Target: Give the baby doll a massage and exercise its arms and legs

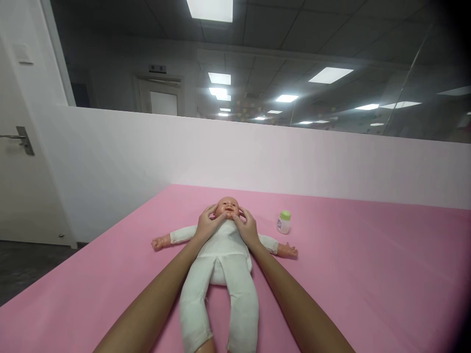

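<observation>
A baby doll with a white cloth body lies on its back on the pink surface, arms spread to both sides and legs pointing at me. My left hand cups the left side of its head, thumb by the chin and fingers partly hidden behind the cheek. On the other side, my right hand holds the head the same way, its thumb at the jaw. A small clear bottle with a green lid and a label stands to the right of the doll's head.
The pink padded surface runs up to a white low wall with glass above it. At the left is a door with a metal handle, and dark floor shows beyond the surface's edge.
</observation>
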`<state>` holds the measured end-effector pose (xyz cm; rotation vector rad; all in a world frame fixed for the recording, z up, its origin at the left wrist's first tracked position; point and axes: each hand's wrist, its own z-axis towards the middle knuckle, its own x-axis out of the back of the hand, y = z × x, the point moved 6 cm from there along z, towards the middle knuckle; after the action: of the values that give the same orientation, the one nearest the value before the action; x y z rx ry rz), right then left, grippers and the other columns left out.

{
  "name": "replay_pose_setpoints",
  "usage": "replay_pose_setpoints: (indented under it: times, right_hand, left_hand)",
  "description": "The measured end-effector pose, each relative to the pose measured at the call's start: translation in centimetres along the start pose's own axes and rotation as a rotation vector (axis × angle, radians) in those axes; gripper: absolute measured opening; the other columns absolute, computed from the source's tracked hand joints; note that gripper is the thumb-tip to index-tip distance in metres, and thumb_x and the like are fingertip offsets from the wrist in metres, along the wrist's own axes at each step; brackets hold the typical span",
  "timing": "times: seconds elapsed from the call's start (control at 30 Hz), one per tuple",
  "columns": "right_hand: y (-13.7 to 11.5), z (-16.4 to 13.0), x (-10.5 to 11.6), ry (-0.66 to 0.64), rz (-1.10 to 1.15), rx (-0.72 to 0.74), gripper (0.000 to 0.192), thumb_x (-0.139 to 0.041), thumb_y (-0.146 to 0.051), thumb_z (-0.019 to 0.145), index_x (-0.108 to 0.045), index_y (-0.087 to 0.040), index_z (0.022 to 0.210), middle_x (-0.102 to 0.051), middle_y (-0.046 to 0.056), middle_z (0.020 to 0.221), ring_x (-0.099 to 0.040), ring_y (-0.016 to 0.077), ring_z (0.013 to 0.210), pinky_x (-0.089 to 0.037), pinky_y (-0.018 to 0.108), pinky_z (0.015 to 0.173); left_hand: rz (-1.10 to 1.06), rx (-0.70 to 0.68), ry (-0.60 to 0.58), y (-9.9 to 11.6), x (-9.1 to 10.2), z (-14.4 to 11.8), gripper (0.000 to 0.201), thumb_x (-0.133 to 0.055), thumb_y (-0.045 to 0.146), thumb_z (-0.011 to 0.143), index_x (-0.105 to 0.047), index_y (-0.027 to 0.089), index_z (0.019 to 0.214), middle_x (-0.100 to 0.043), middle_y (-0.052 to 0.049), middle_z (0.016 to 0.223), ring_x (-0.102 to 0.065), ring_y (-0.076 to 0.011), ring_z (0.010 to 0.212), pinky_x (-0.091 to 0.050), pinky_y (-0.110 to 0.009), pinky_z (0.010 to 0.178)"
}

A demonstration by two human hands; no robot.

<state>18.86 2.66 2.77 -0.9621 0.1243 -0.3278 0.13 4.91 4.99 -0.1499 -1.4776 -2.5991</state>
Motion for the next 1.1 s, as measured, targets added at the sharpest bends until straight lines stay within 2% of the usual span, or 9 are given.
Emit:
replay_pose_setpoints:
  times: [0.1, 0.3, 0.53, 0.73, 0.93, 1.1]
  right_hand:
    - [-0.05, -0.07, -0.04, 0.0, 0.006, -0.008, 0.058, -0.073, -0.051, 0.082, -0.064, -0.019, 0.13, -0.064, 0.014, 0.136, -0.062, 0.0318, 0.125, -0.056, 0.046, 0.101]
    - [-0.02, 0.08, 0.17, 0.015, -0.023, 0.0, 0.045, -0.058, -0.05, 0.093, -0.067, -0.021, 0.125, -0.067, 0.012, 0.132, -0.063, 0.0287, 0.123, -0.051, 0.046, 0.107]
    - [-0.08, 0.03, -0.06, 0.008, 0.0, -0.011, 0.058, -0.074, -0.05, 0.08, -0.065, -0.019, 0.128, -0.065, 0.014, 0.135, -0.063, 0.0314, 0.123, -0.056, 0.045, 0.1]
    - [-0.19, 0.09, 0.12, 0.013, -0.013, 0.015, 0.047, -0.061, -0.053, 0.091, -0.068, -0.021, 0.124, -0.068, 0.013, 0.131, -0.064, 0.0297, 0.121, -0.053, 0.046, 0.104]
    - [-0.08, 0.05, 0.03, 0.006, 0.003, -0.008, 0.057, -0.072, -0.051, 0.082, -0.065, -0.02, 0.129, -0.065, 0.014, 0.135, -0.062, 0.0314, 0.124, -0.054, 0.046, 0.102]
    - [-0.06, 0.12, 0.01, 0.006, -0.012, 0.015, 0.05, -0.064, -0.05, 0.088, -0.066, -0.019, 0.128, -0.066, 0.014, 0.133, -0.063, 0.0308, 0.123, -0.052, 0.048, 0.105]
  left_hand:
    - [0.001, -0.006, -0.004, -0.07, -0.03, 0.05, 0.058, -0.082, 0.037, 0.08, -0.067, 0.016, 0.131, -0.061, -0.015, 0.143, -0.054, -0.0318, 0.136, -0.05, -0.039, 0.107]
    - [0.005, 0.002, -0.004, 0.07, 0.03, -0.04, 0.057, -0.079, 0.036, 0.082, -0.066, 0.014, 0.133, -0.06, -0.016, 0.144, -0.055, -0.0312, 0.135, -0.05, -0.04, 0.108]
    - [0.015, -0.019, -0.004, -0.32, -0.04, 0.16, 0.058, -0.08, 0.038, 0.081, -0.066, 0.014, 0.132, -0.061, -0.015, 0.143, -0.055, -0.0313, 0.136, -0.05, -0.039, 0.107]
    - [-0.005, -0.001, -0.011, -0.05, -0.06, 0.05, 0.055, -0.079, 0.036, 0.082, -0.067, 0.015, 0.131, -0.06, -0.015, 0.144, -0.055, -0.0308, 0.136, -0.05, -0.039, 0.107]
    - [0.001, -0.016, -0.007, 0.14, 0.02, 0.01, 0.055, -0.079, 0.039, 0.081, -0.068, 0.016, 0.13, -0.062, -0.014, 0.142, -0.055, -0.0313, 0.135, -0.049, -0.039, 0.109]
    - [-0.004, -0.014, -0.01, -0.09, -0.02, 0.09, 0.054, -0.079, 0.038, 0.081, -0.068, 0.016, 0.129, -0.061, -0.015, 0.144, -0.054, -0.0315, 0.136, -0.05, -0.039, 0.107]
